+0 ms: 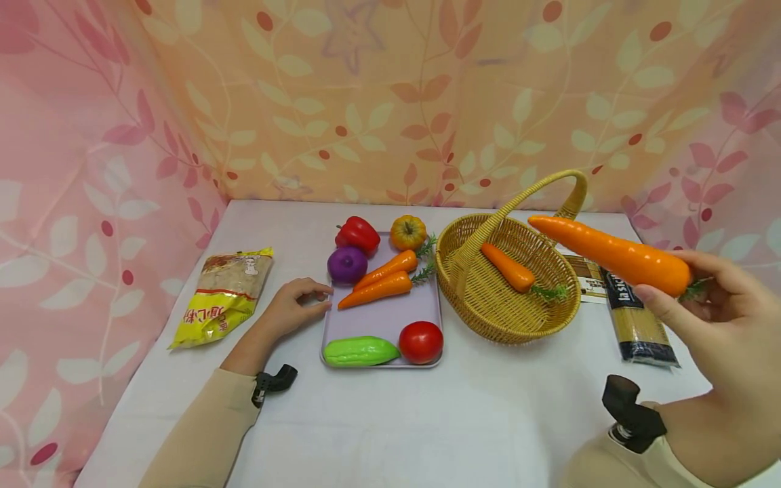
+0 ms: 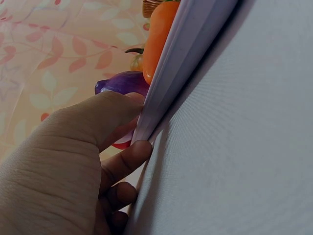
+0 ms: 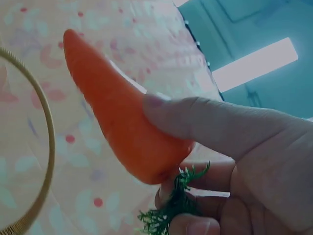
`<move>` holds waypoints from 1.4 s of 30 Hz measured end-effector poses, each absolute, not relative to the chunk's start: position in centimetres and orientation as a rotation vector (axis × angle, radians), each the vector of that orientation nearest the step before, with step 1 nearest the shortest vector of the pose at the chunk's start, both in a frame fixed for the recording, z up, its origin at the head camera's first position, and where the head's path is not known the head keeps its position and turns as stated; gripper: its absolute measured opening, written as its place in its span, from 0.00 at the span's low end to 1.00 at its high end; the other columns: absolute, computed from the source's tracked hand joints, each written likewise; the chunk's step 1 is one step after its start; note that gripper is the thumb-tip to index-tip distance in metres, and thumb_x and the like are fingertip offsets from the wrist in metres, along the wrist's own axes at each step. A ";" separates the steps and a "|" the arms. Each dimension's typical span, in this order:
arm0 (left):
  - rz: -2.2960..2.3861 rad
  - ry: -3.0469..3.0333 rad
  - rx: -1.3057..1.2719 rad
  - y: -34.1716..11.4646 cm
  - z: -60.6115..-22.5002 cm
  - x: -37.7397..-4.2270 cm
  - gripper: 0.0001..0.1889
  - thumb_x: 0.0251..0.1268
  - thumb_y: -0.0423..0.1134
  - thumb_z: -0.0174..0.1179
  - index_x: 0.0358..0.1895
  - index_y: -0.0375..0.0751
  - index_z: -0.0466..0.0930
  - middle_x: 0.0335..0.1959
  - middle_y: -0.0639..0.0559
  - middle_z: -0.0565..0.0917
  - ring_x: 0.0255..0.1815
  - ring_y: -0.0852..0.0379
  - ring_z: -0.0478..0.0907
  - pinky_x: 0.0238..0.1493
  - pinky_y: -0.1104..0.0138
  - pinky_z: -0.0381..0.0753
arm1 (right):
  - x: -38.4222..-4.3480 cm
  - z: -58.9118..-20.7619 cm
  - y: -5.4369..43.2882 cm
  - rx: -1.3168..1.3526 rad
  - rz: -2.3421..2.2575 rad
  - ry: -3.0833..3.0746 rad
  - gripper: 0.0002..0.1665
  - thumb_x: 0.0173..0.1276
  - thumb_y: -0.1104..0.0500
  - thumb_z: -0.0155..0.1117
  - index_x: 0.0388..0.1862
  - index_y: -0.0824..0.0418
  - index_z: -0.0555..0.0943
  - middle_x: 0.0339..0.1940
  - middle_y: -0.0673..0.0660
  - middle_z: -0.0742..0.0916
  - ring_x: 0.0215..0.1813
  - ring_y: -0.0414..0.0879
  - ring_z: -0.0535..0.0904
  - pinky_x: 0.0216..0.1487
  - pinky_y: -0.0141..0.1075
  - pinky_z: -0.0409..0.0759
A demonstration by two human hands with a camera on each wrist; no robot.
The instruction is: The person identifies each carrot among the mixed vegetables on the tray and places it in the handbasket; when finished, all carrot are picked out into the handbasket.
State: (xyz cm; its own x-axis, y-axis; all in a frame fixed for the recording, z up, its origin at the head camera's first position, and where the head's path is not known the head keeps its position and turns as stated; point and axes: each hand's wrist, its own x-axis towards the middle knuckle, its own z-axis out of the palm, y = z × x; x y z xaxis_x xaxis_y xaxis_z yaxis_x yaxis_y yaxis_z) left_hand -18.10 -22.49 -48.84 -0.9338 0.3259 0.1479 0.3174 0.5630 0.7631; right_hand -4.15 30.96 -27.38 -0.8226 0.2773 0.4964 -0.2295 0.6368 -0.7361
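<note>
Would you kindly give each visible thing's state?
Held carrot: raised
Right hand: gripping it
Tray: flat, loaded
Left hand: touching it
Basket: upright, one carrot inside
Tray carrots: whole
Tomato: whole
Pepper: whole
Pumpkin: whole
Purple vegetable: whole
Green gourd: whole
Yellow packet: lying flat
Pasta packet: flat, partly hidden

Right of the yellow wicker basket (image 1: 482, 320), a tapered orange carrot (image 1: 616, 257) hides part of a clear-and-black pasta packet (image 1: 642, 327); brown-and-white packaging (image 1: 584, 268) bears illegible print.
</note>
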 end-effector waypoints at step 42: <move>1.346 2.775 0.579 -22.5 -49.0 -18.2 0.14 0.65 0.40 0.73 0.52 0.50 0.89 0.39 0.59 0.84 0.43 0.54 0.75 0.48 0.59 0.73 | -17.0 -36.6 30.2 -0.306 0.574 -3.178 0.39 0.72 0.36 0.62 0.53 0.73 0.79 0.33 0.66 0.83 0.33 0.59 0.77 0.30 0.46 0.74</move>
